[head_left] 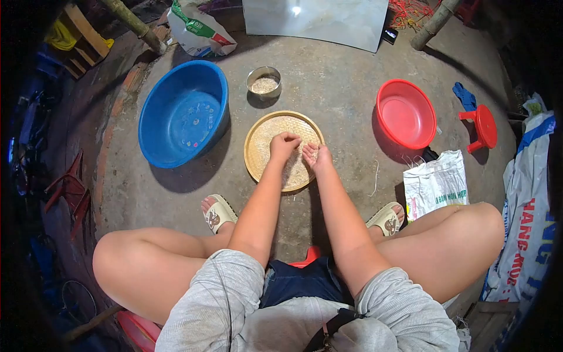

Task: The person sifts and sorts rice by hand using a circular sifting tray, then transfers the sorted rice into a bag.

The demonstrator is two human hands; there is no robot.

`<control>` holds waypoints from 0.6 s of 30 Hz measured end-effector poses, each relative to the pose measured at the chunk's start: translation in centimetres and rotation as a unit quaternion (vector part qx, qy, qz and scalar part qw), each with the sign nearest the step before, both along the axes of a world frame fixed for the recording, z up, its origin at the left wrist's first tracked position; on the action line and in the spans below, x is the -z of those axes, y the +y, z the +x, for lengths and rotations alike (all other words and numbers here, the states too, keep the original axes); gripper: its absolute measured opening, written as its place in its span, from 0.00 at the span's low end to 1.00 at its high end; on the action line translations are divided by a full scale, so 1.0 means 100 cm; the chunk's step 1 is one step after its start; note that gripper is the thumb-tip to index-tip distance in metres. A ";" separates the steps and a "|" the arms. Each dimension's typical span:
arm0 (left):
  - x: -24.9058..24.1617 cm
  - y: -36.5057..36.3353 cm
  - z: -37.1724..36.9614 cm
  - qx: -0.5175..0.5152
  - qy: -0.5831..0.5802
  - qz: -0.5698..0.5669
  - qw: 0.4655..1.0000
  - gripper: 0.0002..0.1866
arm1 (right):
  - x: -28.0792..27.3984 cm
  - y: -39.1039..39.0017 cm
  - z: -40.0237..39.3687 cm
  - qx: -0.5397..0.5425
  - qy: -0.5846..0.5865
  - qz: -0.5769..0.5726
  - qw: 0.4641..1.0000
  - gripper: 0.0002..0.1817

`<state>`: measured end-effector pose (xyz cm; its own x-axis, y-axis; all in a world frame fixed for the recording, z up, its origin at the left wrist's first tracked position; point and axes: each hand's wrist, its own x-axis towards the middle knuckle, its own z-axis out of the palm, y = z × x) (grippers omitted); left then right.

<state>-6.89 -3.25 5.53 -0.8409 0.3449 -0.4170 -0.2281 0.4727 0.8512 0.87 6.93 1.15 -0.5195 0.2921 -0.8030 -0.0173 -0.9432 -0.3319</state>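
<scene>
A round woven tray [256,157] lies on the floor in front of me, with pale grains spread over it. Over its middle is my left hand [285,145], its fingertips pinched together; what they hold, if anything, is too small to name. My right hand [317,156] is palm up over the tray's right side, fingers apart and slightly curled, with a few pale grains on the palm and fingers. The two hands are close together. Just beyond the tray stands a metal bowl [264,83] with pale grains in it.
A large blue basin [185,114] stands at the left, a red basin [406,114] at the right. Farther right are a red stool [485,126] and a white woven sack [435,185]. At the back are a plastic bag [202,29] and a pale board [316,20].
</scene>
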 end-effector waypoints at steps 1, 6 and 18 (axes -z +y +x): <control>-0.008 0.002 -0.010 0.086 -0.056 0.093 0.990 0.11 | 0.007 0.002 -0.001 0.013 -0.017 0.001 1.000 0.19; -0.023 0.019 -0.032 0.176 0.070 0.091 0.978 0.16 | -0.005 0.019 -0.016 0.053 0.113 -0.098 0.987 0.17; 0.050 -0.044 0.023 0.116 0.375 -0.278 0.877 0.27 | 0.003 0.032 -0.018 0.034 0.010 -0.055 0.998 0.17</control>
